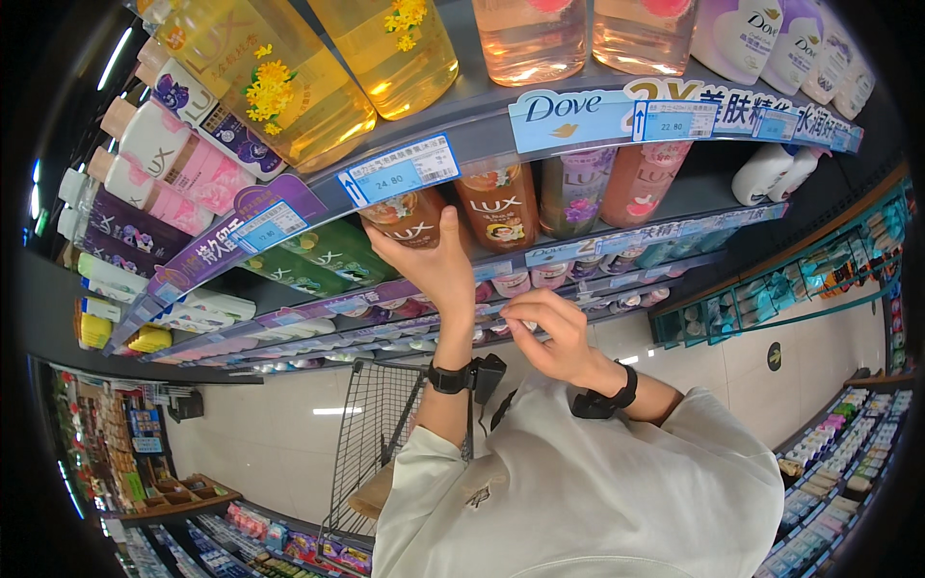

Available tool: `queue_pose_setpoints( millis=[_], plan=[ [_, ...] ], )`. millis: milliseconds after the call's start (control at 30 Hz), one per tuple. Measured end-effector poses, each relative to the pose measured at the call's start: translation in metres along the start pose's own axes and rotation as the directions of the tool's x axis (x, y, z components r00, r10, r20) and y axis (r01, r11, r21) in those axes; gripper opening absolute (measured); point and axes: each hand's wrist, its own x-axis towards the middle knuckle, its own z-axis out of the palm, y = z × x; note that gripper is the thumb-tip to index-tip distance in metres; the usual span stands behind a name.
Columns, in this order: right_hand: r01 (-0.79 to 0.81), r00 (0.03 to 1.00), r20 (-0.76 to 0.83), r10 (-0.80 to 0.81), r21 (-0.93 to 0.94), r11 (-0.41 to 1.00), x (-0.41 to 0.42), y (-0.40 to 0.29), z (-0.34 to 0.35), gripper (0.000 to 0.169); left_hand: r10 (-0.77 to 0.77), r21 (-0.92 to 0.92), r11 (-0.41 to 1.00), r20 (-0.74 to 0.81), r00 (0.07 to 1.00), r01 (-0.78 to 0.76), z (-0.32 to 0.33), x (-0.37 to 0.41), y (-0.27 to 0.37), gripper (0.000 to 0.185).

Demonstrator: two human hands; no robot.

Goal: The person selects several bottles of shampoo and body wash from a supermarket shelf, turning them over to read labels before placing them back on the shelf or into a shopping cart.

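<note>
My left hand point(437, 264) reaches onto a store shelf, its thumb and fingers spread around the lower part of a brown Lux bottle point(406, 220); the bottle's top is hidden behind the shelf edge above. Just right of it stands a second brown Lux bottle point(498, 209), with purple point(576, 193) and pink point(643, 189) Lux bottles beyond. My right hand point(553, 332) is raised in front of the lower shelves with its fingers curled; nothing shows in it. Green bottles point(329, 256) stand left of my left hand. Both wrists wear black bands.
Large yellow bottles point(271, 83) and clear pink bottles point(531, 40) stand on the shelf above, whose price-tag edge point(477, 155) juts over my left hand. A wire shopping cart point(376, 433) stands at my left side. Teal racks point(780, 282) are at the right.
</note>
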Motion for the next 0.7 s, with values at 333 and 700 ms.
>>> queue_pose_setpoints(
  millis=[333,700],
  plan=[
    [-0.046,0.999,0.013,0.046,0.007,0.999,-0.004,-0.001,-0.004,0.017,0.005,0.018,1.0,0.057,0.998,-0.006,0.001,-0.002,0.005,0.096],
    [-0.055,0.998,0.014,0.055,-0.002,0.998,-0.01,0.0,-0.006,0.019,-0.01,0.07,0.998,0.107,0.994,0.003,-0.007,-0.015,0.015,0.094]
  ],
)
